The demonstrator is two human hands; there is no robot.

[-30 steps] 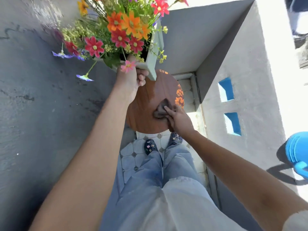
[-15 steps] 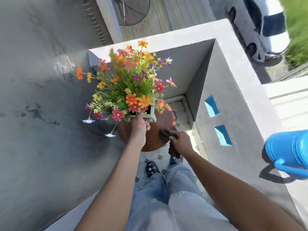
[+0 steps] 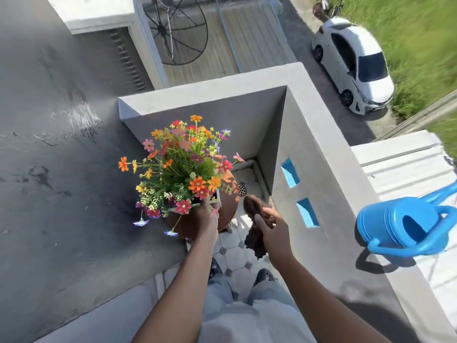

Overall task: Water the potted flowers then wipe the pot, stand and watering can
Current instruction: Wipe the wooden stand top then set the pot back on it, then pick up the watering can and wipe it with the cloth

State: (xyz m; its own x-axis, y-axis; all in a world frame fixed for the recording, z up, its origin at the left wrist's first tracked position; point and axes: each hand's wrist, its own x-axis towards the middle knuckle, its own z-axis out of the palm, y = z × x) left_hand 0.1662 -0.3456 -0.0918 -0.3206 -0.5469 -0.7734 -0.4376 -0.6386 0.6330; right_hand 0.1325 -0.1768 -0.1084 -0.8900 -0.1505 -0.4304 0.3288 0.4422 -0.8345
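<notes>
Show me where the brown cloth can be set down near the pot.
Free: the sunlit wall top between the corner and the blue watering can. Crowded: the round stand, mostly covered by the pot and flowers, with the left hand alongside.

A small upstairs home balcony: grey parapet wall [image 3: 319, 149], tiled floor [image 3: 235, 253], with a parked white car [image 3: 356, 63] and grass [image 3: 420, 33] below.

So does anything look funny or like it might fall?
The blue watering can sits up on top of the balcony wall, with the street and a white car below. Nothing looks spilled or broken; the flower pot is on the round stand.
</notes>
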